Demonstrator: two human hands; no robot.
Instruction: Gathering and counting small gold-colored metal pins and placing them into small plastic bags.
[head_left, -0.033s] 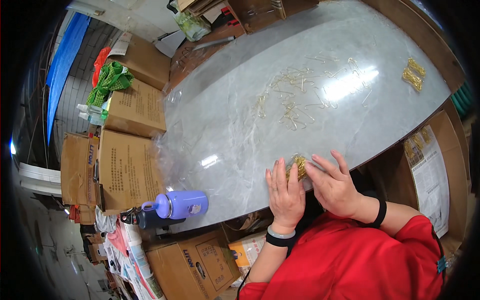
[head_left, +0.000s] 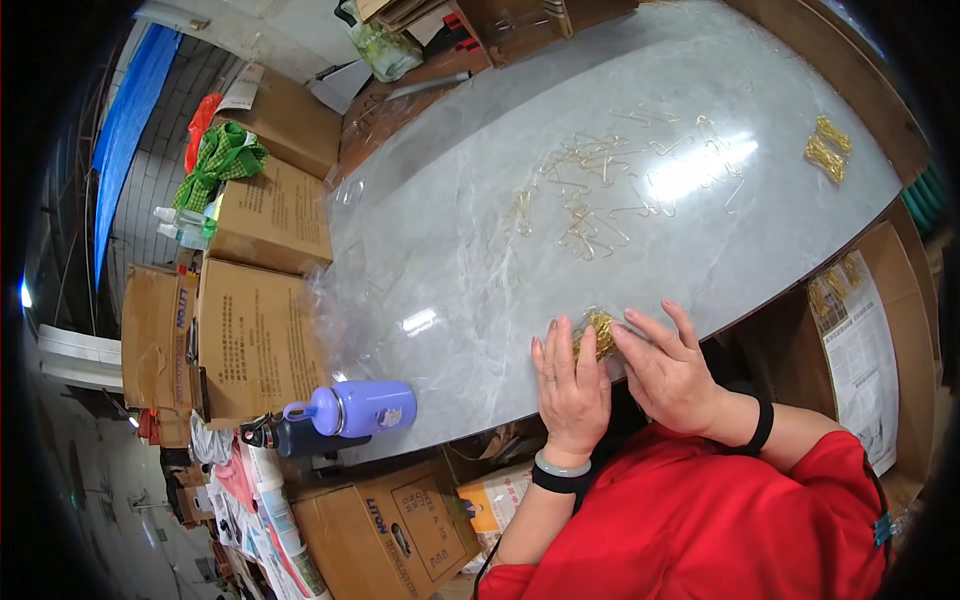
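A bundle of gold-coloured wire hooks, seemingly in clear plastic, lies at the table's near edge. My left hand rests flat against its left side, fingers stretched out. From the right, my right hand touches it with fingertips, its fingers extended and spread apart. Part of the bundle is hidden beneath my fingers. Farther up the table, loose gold wire hooks lie scattered. Two packed bundles of the same hooks sit side by side at the far right.
The grey marbled table spreads before me. A purple bottle lies at its left near corner beside a dark bottle. Cardboard boxes line the left side. An open carton holding more hooks on paper stands at the right.
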